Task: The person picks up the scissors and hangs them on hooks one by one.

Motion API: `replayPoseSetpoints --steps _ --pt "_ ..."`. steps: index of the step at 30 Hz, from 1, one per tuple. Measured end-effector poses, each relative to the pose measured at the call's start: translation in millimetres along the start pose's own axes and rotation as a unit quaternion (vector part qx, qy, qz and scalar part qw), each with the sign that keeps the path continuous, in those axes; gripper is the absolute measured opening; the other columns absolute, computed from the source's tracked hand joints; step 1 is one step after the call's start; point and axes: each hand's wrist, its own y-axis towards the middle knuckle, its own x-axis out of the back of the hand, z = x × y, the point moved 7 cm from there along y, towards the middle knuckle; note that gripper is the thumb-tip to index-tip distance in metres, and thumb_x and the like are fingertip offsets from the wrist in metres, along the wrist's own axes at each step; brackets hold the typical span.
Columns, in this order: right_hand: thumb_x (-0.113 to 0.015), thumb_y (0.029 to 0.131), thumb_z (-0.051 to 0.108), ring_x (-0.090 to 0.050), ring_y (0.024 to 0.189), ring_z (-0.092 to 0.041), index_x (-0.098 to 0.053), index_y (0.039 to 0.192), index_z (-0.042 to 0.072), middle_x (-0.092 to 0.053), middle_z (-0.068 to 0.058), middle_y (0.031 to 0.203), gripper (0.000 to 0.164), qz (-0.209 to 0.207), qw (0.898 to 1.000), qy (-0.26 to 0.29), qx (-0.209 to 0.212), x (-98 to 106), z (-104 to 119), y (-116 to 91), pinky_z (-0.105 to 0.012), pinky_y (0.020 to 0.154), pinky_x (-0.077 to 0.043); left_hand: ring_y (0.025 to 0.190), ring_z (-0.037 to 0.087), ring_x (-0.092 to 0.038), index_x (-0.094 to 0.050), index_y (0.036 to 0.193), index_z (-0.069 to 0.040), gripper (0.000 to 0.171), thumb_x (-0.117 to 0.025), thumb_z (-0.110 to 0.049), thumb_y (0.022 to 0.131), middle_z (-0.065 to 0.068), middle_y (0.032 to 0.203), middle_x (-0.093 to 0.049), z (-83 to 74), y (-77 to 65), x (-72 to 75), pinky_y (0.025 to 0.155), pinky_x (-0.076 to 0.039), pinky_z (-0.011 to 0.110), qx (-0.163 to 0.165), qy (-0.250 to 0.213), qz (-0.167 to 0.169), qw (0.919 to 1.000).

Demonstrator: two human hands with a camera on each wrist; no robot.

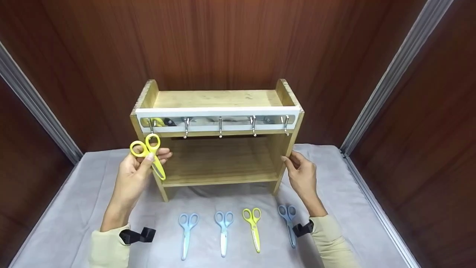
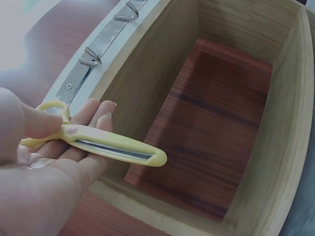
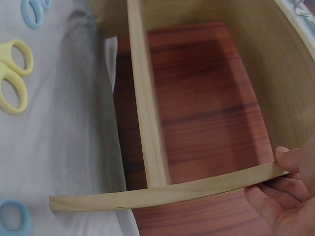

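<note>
Yellow scissors (image 1: pixel 158 167) are pinched between the thumb and fingers of my left hand (image 1: pixel 132 173), handles up and blades pointing down. They are just below the leftmost hook (image 1: pixel 150 124) on the front of a small wooden shelf (image 1: pixel 223 179). In the left wrist view the scissors (image 2: pixel 115 144) lie across the fingers, blades closed. My right hand (image 1: pixel 303 175) grips the front edge of the shelf's right side panel (image 1: pixel 284 163); in the right wrist view, the thumb is on one face of that panel (image 3: pixel 216 183) and the fingers on the other.
Four-legged stance aside, several hooks line a white-framed metal strip (image 1: pixel 238 111). On the grey cloth (image 1: pixel 148 212) lie light-blue scissors (image 1: pixel 186 238), another light-blue pair (image 1: pixel 223 238), yellow scissors (image 1: pixel 254 230) and darker blue scissors (image 1: pixel 290 227). Brown panels (image 1: pixel 223 44) enclose the space.
</note>
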Motion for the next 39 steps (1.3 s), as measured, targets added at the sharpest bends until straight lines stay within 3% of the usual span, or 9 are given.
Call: replayPoseSetpoints --steps 15,25,29,39 --pt "-0.077 0.095 0.009 -0.079 0.093 -0.033 -0.076 0.112 -0.005 -0.081 -0.022 0.104 0.022 -0.002 1.0 -0.001 -0.006 -1 -2 -2 -0.003 0.073 -0.052 0.115 0.019 -0.076 -0.047 0.135 0.006 0.026 -0.041 -0.001 0.111 0.004 0.115 -0.08 9.2 2.7 6.9 0.109 -0.056 0.032 0.019 -0.038 0.005 0.9991" --pt "-0.076 0.095 0.007 -0.079 0.095 -0.033 -0.076 0.111 -0.005 -0.08 -0.022 0.105 0.02 -0.002 1.0 0.007 -0.012 0 -2 -1 -0.004 0.075 -0.053 0.118 0.017 -0.075 -0.043 0.143 0.004 0.033 -0.044 -0.003 0.111 0.004 0.115 -0.08 15.6 5.0 8.3 0.109 -0.056 0.033 0.024 -0.061 0.01 0.9978" --pt "-0.077 0.095 0.008 -0.079 0.093 -0.033 -0.077 0.111 -0.004 -0.081 -0.021 0.104 0.02 -0.001 1.0 0.001 -0.009 0 -1 -1 -0.004 0.074 -0.053 0.118 0.018 -0.075 -0.043 0.139 0.002 0.029 -0.043 -0.003 0.111 0.004 0.116 -0.08 17.2 6.1 9.9 0.11 -0.056 0.033 0.024 -0.067 0.013 0.9974" --pt "-0.076 0.096 0.009 -0.079 0.092 -0.033 -0.077 0.11 -0.004 -0.081 -0.021 0.103 0.019 -0.003 1.0 -0.012 -0.008 1 -1 0 -0.004 0.073 -0.051 0.119 0.017 -0.074 -0.04 0.139 -0.01 0.029 -0.047 -0.009 0.111 -0.002 0.118 -0.078 19.6 3.8 13.6 0.112 -0.054 0.03 0.045 -0.025 0.001 0.9987"
